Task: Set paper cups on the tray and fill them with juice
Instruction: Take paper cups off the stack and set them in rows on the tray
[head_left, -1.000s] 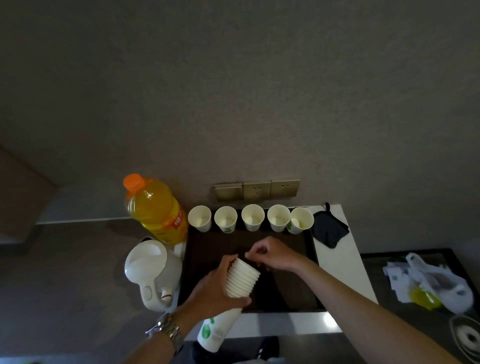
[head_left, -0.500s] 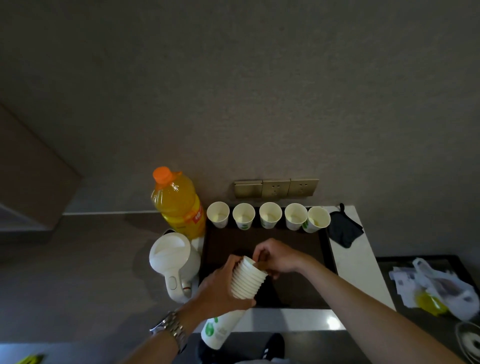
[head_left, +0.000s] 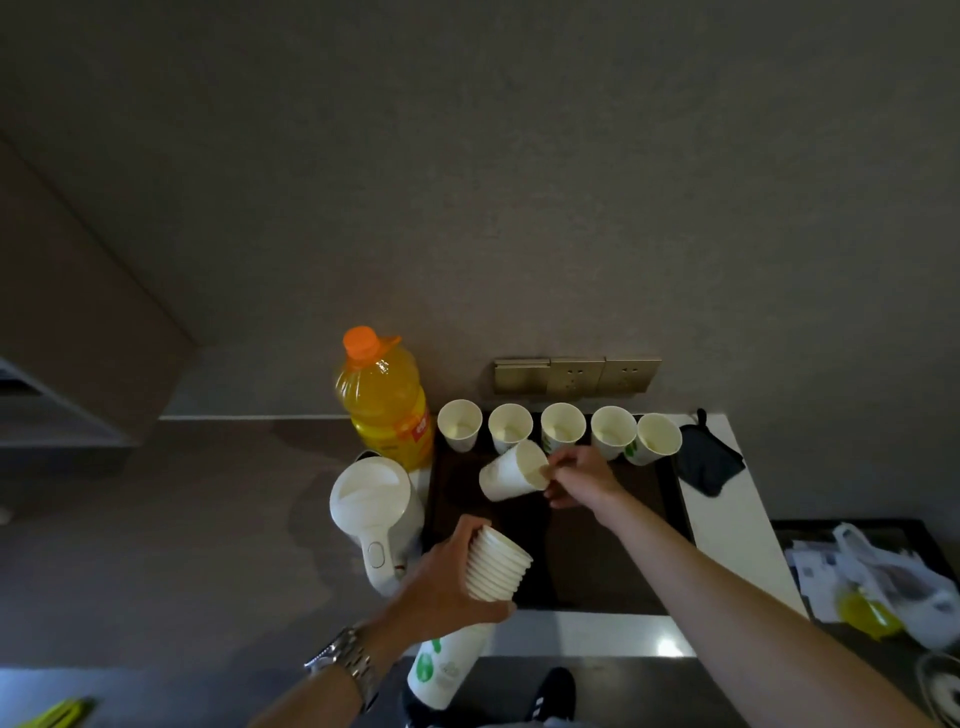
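So right now the right hand (head_left: 576, 475) is pinching 1 paper cup (head_left: 511, 472) by its rim, and that cup is tipped on its side over the dark tray (head_left: 613, 551), mouth facing right toward the hand, base pointing left. It hangs just in front of the row of 5 upright cups (head_left: 560, 428) along the tray's far edge, all of them looking empty. My guess: it needs turning upright and setting down in the open space nearer the person. The left hand (head_left: 449, 584) grips the stack of cups (head_left: 496, 569) near the tray's front left corner. The juice bottle (head_left: 384, 400) stands capped off the tray's left side, nearer the left hand.
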